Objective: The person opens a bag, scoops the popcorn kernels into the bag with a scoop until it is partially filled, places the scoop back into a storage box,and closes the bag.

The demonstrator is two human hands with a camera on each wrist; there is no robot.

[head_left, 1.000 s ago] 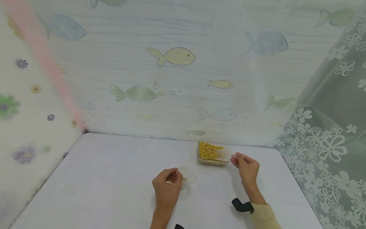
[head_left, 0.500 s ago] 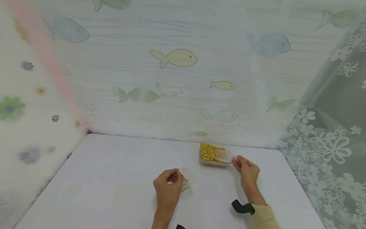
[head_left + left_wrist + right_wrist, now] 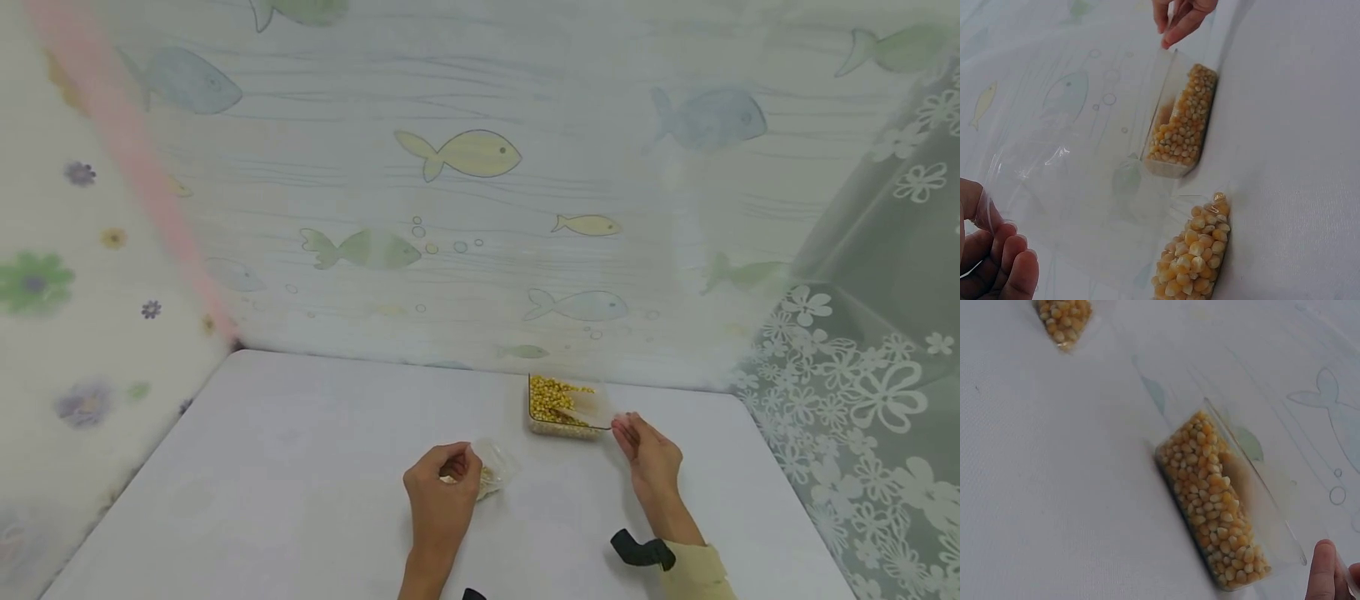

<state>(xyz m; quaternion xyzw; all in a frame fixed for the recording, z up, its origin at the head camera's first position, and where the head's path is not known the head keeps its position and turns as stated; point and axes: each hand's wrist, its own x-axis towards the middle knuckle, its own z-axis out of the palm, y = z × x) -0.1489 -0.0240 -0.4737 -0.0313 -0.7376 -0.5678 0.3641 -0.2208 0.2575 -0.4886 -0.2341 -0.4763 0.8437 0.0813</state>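
My left hand (image 3: 444, 500) pinches the top edge of a clear plastic bag (image 3: 497, 467) between thumb and forefinger. Yellow corn kernels (image 3: 1192, 259) fill the bag's bottom, which sits on the table. Further back stands a clear rectangular container (image 3: 561, 431), with corn kernels (image 3: 546, 396) heaped toward its left side. At its right end, my right hand (image 3: 651, 457) grips the thin, pale handle (image 3: 1175, 9) of what looks like a spoon. Its far end reaches in among the kernels, partly hidden. The right fingertips are just outside the container's rim.
A white-covered table (image 3: 300, 467) lies under everything. Behind it hangs a fish-print curtain (image 3: 450, 275), close to the container's back. A flowered sheet (image 3: 847, 400) closes off the right side. A black curved piece (image 3: 641, 550) sits at the right wrist.
My right hand has lowered slightly toward me, and the pale tool now lies lower among the kernels. My left hand keeps its pinch on the bag. The whole head view has shifted a little.
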